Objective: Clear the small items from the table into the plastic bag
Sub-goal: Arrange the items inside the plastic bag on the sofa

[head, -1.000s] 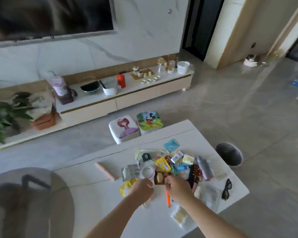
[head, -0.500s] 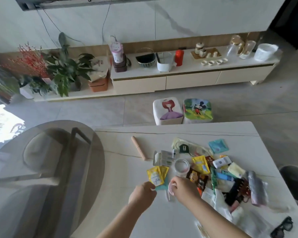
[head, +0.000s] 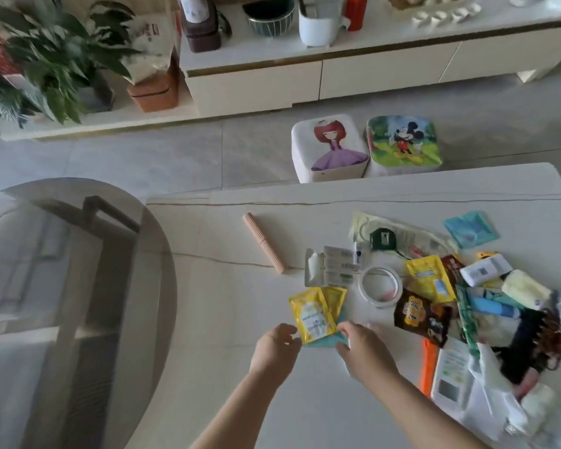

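fingers (head: pixel 292 332) of both hands – at yellow sachet (head: pixel 311 314) near edge

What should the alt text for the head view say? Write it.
Two hands, the left hand and the right hand, reach for yellow sachets on a white table strewn with packets and a tape roll; two cartoon stools stand beyond.

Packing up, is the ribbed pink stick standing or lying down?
Lying down: the ribbed pink stick rests flat along the table, apart from the pile.
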Demonstrator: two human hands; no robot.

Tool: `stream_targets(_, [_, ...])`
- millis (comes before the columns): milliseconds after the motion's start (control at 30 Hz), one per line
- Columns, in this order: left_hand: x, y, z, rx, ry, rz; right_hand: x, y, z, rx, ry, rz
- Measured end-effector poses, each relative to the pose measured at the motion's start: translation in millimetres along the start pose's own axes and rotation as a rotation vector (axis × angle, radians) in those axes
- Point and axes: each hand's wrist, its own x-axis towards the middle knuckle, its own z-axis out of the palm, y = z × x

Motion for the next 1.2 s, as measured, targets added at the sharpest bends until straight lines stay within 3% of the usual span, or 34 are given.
stream_targets(200, [73.3, -10.4, 17.5, -0.031, -0.022, -0.057, 65.5, -4.2, 40.2, 0.087, 0.076, 0.104])
stream_targets(367, [108.3, -4.9, 23.6, -0.307, 0.013, -0.169, 90.3, -8.2, 61.5, 0.100, 0.139, 0.159])
stream_targets(533, [118.5, -2.8, 27.7, -0.431, 0.008, -0.237, 93.6, -5.0, 67.4, 0.328, 0.151, 0.233])
stream_targets(733, [121.7, -4.0, 33.0, -0.261, 0.077, -0.210, 86.5, -6.6, 58.6, 0.536, 0.158, 0.090])
stream_targets(933, [126.1, 1.5, 28.1, -0.093, 0.051, -0.054, 93.9, 14.3, 53.1, 0.495, 0.293, 0.174])
stream_targets(1000, [127.9, 6.2, 32.7, -0.053, 0.048, -0.006, 100.0, 18.0, 49.4, 0.592, 0.280, 0.233])
stream_targets(1100, [130.5, 11.1, 40.4, -0.108, 0.034, -0.016, 106.6, 17.2, 47.7, 0.734, 0.214, 0.305])
stream_targets(1200, [127.0, 9.6, 43.7, -0.192, 0.042, -0.063, 108.4, 20.9, 49.2, 0.715, 0.224, 0.356])
